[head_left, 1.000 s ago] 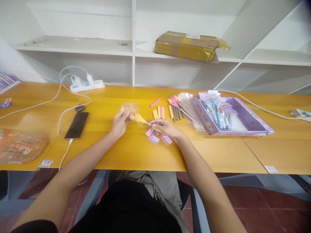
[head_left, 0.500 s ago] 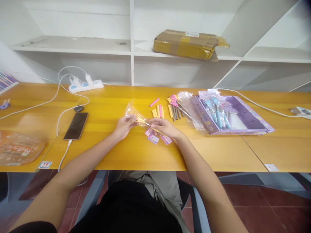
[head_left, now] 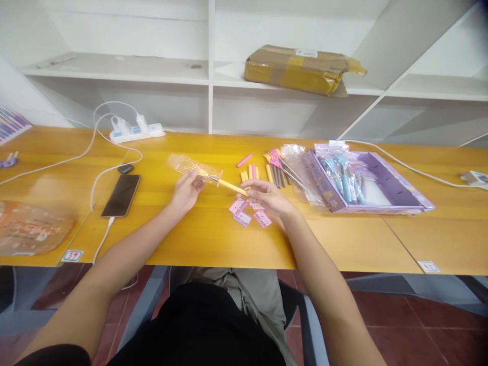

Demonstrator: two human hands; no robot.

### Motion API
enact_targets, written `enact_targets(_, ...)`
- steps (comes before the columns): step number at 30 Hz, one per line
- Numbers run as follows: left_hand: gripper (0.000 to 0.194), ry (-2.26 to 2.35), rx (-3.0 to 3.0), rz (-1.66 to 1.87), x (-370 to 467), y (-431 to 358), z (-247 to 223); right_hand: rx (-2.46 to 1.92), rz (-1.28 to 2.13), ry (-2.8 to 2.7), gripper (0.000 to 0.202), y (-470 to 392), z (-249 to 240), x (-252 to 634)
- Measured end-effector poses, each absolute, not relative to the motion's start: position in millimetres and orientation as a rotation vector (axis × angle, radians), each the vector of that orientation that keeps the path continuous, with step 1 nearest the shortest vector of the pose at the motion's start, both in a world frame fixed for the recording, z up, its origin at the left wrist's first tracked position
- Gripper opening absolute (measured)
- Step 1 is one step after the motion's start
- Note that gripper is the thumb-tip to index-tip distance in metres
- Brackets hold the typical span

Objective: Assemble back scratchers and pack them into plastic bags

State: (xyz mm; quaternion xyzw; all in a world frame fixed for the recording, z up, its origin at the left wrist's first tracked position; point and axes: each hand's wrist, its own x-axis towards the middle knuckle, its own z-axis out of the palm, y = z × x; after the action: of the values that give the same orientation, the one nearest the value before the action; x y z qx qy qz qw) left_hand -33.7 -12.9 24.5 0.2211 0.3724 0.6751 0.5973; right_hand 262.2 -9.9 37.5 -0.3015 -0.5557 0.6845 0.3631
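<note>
A yellow back scratcher with a hand-shaped head and a short metal neck is held slantwise over the table, its head inside a clear plastic bag. My left hand pinches the bag around the head end. At the other end, the fingers of my right hand grip the tip of the yellow handle. Small pink and purple cards lie under and beside my right hand. Beyond it are loose yellow and pink handle tubes and a bunch of pink and yellow scratcher heads on metal rods.
To the right, a purple box holds bagged blue items, with clear bags beside it. A phone on a cable, a power strip and an orange bag are leftward. A taped carton sits on the shelf.
The bag now stretches out to the left over the scratcher's head and neck. My right hand has slid back from the neck to the handle's end, and the handle shows.
</note>
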Motion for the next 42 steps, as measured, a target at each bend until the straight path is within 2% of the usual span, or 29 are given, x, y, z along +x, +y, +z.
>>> enact_targets(9, 0.025, 0.818, 0.499, 1.474, -21.7, -22.9, 25.8, -0.78, 1.675, -1.452, 0.045, -7.6, 22.9, 250.3)
enact_targets(14, 0.029, 0.826, 0.539, 1.385, -9.3, -32.3, 20.2, -0.812, 1.585, -1.414, 0.044, -3.1, 13.7, 237.2)
enact_targets(20, 0.048, 0.82, 0.678, 1.225, 4.4, -49.2, 12.7, -0.944, 1.394, -1.467, 0.045, -7.5, 7.5, 224.6)
enact_targets(26, 0.043, 0.841, 0.768, 1.166, 6.3, -53.2, 12.2, -0.917, 1.239, -1.606, 0.041, -12.1, 8.7, 223.6)
enact_targets(29, 0.039, 0.833, 0.736, 1.182, 3.2, -50.2, 14.3, -0.826, 1.272, -1.612, 0.048, -8.3, 14.4, 231.7)
enact_targets(33, 0.032, 0.819, 0.668, 1.216, -1.7, -46.6, 16.5, -0.652, 1.298, -1.678, 0.071, -3.2, 20.2, 245.3)
enact_targets(35, 0.029, 0.818, 0.647, 1.217, -3.8, -45.2, 17.5, -0.647, 1.308, -1.728, 0.077, -3.7, 21.6, 249.7)
enact_targets(37, 0.028, 0.815, 0.635, 1.218, -5.2, -44.2, 18.5, -0.676, 1.287, -1.786, 0.064, -5.7, 22.7, 251.3)
enact_targets(40, 0.032, 0.805, 0.65, 1.199, -5.5, -43.8, 19.5, -0.666, 1.222, -1.845, 0.028, -8.3, 24.0, 250.1)
enact_targets(42, 0.033, 0.805, 0.694, 1.165, -5.0, -44.2, 19.2, -0.647, 1.2, -1.853, 0.02, -8.6, 24.6, 248.5)
